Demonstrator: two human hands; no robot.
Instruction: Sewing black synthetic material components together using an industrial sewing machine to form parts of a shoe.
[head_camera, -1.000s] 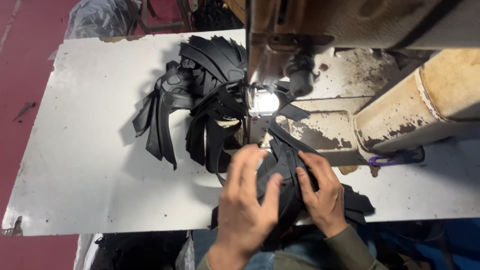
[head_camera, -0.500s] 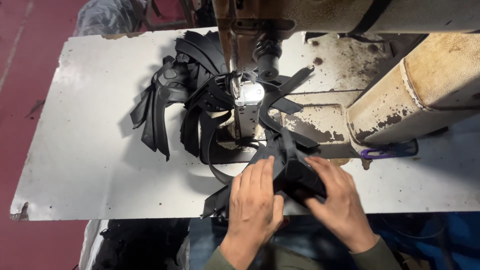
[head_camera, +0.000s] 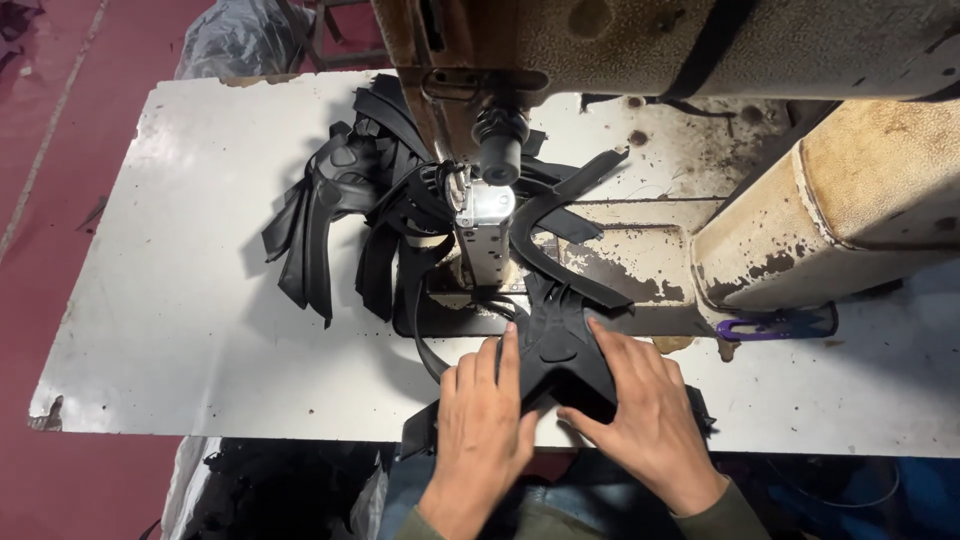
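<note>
The head camera is looking down at a white table (head_camera: 180, 330). A big old sewing machine (head_camera: 700, 120) is sitting on it, with worn, rusty spots. A small light is shining near the needle part (head_camera: 487, 215).

Both hands are lying flat on a black piece (head_camera: 556, 345) at the near edge of the table, just in front of the needle part. The left hand (head_camera: 485, 420) is pressing on its left side, with fingers straight and close together. The right hand (head_camera: 640, 410) is pressing on its right side, with fingers spread a little apart. Neither hand is gripping; they are just resting on top.

Black strips from the piece are reaching up past the needle part. A pile of black strips (head_camera: 345, 215) is lying to the left of the machine. A purple clip (head_camera: 760, 327) is lying by the machine's base on the right.
</note>
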